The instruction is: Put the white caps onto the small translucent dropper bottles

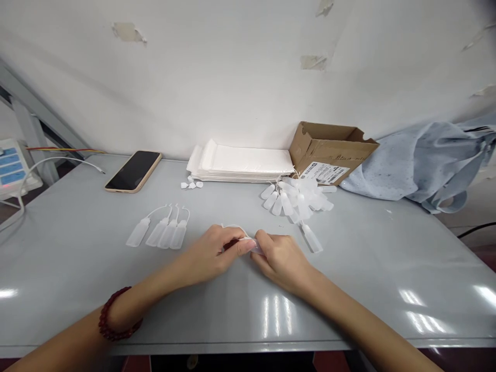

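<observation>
In the middle of the grey table, my left hand (222, 249) and my right hand (279, 257) meet on one small translucent squeeze bottle (257, 249). The right fingers wrap around its body, which is mostly hidden. My left thumb and fingers pinch its neck end, where a thin bent white spout tube (236, 227) sticks out. Several like bottles (167, 233) with curved spouts lie in a row to the left. On the right is a loose pile of bottles (298, 196), and a single bottle (311, 237) lies just before it.
Small white caps (191, 184) lie before a stack of white padded envelopes (244, 161). An open cardboard box (333, 155) stands at the back right, beside a light blue cloth (418, 160). A phone (134, 171), a white cable (58, 158) and a power strip (17, 168) are at left.
</observation>
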`<move>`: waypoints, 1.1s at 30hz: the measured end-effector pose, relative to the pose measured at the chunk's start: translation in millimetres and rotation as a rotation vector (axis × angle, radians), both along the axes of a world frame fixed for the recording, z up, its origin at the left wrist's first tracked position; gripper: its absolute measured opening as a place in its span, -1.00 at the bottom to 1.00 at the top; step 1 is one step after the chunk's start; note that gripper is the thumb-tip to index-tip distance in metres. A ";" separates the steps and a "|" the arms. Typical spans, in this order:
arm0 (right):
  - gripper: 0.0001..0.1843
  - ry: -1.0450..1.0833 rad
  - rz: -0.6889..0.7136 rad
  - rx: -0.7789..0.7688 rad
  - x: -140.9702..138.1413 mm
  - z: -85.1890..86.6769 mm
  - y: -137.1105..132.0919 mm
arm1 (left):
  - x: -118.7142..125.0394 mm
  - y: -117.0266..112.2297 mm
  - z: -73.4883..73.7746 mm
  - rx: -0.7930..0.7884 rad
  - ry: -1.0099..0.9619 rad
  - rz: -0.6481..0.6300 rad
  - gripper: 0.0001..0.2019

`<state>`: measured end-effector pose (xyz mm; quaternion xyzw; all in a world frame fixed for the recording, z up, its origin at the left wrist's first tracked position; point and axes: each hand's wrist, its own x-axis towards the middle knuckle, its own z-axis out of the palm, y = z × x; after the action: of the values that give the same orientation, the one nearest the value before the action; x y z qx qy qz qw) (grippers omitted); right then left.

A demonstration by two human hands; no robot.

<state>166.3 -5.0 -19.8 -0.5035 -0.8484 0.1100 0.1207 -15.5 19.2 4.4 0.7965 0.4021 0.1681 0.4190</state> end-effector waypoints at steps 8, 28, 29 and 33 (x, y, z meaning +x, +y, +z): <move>-0.73 0.192 0.025 -0.411 5.4 14.8 1.5 | -4.3 0.1 -1.2 0.204 0.027 -0.103 -0.67; -0.73 -0.090 -0.470 0.075 57.2 32.2 37.9 | -34.5 43.3 -3.6 0.424 0.145 0.434 -0.77; -0.73 -0.112 -0.520 0.106 61.5 32.3 40.6 | -42.9 51.6 -5.4 0.501 0.206 0.447 -0.77; -0.77 -0.173 -0.641 0.194 73.0 28.3 49.3 | -80.7 86.8 -13.1 0.667 0.520 0.493 -0.66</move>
<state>239.3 44.3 8.5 -0.7380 -0.6608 -0.0579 0.1242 -96.2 105.9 -8.6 0.7839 0.5944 0.1776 -0.0257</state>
